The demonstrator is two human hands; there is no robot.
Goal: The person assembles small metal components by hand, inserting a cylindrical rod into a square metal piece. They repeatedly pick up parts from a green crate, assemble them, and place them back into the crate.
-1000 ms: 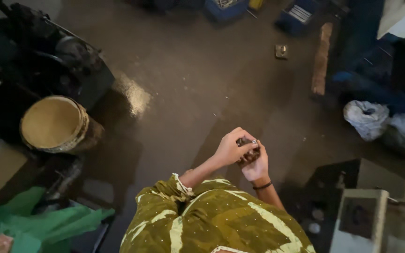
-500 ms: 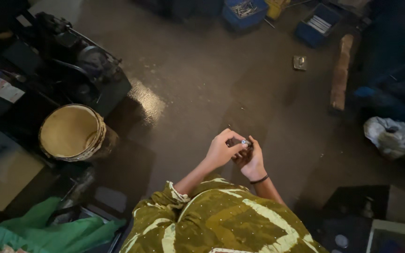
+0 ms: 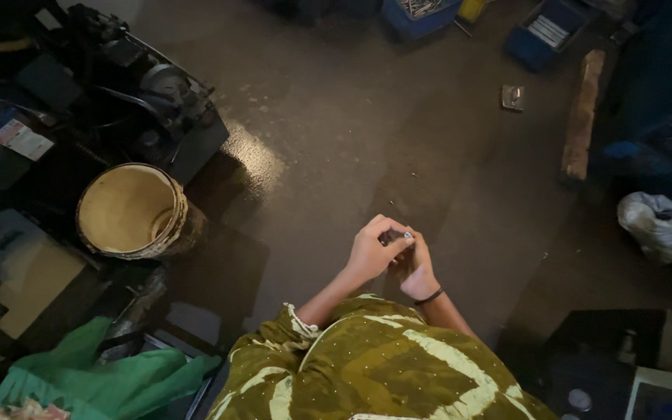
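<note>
Since a moment ago the two hands have drifted a little lower and closer to the body, and the view has tipped so the tan bucket (image 3: 132, 211) now sits higher and further left; the hands themselves remain joined over the same small piece.

The left hand (image 3: 370, 254) curls over from the left, its fingers (image 3: 395, 243) pressed together around a small dark part (image 3: 398, 236) with a pale glint at its tip. The right hand (image 3: 415, 268), with a dark band at the wrist, cups underneath and touches the same piece; its fingers are folded in, but from here I cannot tell whether they are pinching the part or only steadying it. The part is held in the air between both hands, above the dark floor (image 3: 351, 132) and in front of the green-and-cream patterned sleeve (image 3: 297, 323).

In my judgement this is fine fingertip work on something tiny, and doing it well means keeping the wrists close together, letting one hand hold still while the other does the turning or pressing, and staying over the lap so a slip does not send the piece across the floor, where it would be hard to find in this dim light.

Around them: a black machine (image 3: 157, 101) upper left, a small metal plate (image 3: 512, 96) lying on the floor well apart, a wooden block (image 3: 582, 117) and a white bag (image 3: 659, 224) to the right.
</note>
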